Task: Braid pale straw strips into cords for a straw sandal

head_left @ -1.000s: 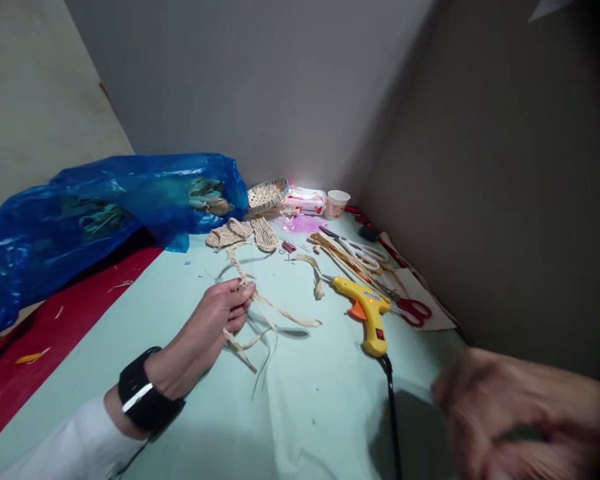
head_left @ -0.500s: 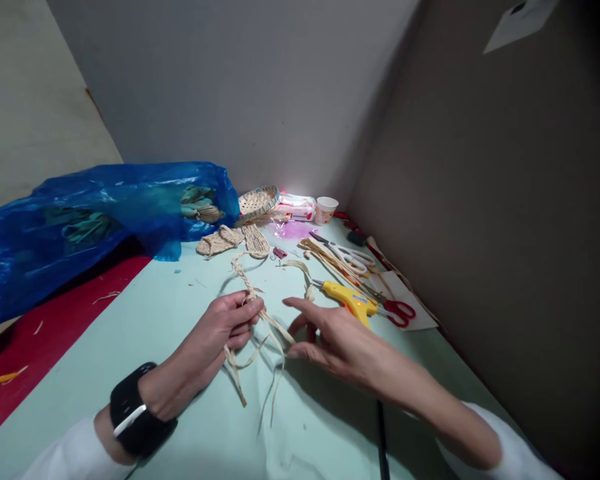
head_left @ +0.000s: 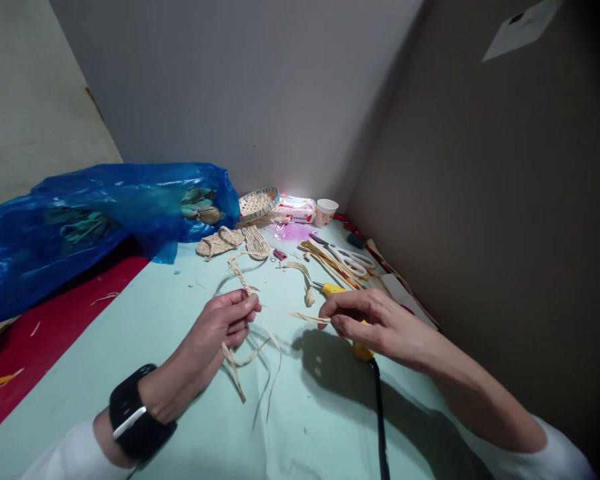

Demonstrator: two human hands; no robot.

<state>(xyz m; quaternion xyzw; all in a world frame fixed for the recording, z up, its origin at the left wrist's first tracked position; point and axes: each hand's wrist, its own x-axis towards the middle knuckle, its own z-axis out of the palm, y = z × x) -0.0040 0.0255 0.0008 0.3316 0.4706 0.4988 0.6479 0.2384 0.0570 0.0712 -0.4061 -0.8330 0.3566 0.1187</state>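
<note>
Between thumb and fingers, my left hand [head_left: 233,317] pinches a pale straw braid [head_left: 237,268] near its working end. The plaited part curves away from me towards the woven sole-shaped pieces [head_left: 221,241]. Loose strands [head_left: 235,367] hang below the same hand onto the table. To the right, my right hand [head_left: 375,323] is closed in a pinch on one straw strand [head_left: 307,317]. That strand runs almost level towards the left hand, and its middle looks thin and blurred. Behind the right hand lies a yellow glue gun [head_left: 333,289], partly covered by it.
A blue plastic bag [head_left: 105,200] of husks fills the left. Further back stand a woven basket [head_left: 260,202] and a paper cup [head_left: 326,212]. White-handled scissors [head_left: 347,259] lie at the right beside straw strips [head_left: 327,262]. The glue gun's black cord [head_left: 381,420] runs forward.
My right hand has moved right and slightly up, drawing the strand out sideways, and now covers much of the glue gun. My left hand keeps its hold on the braid, almost unmoved.
</note>
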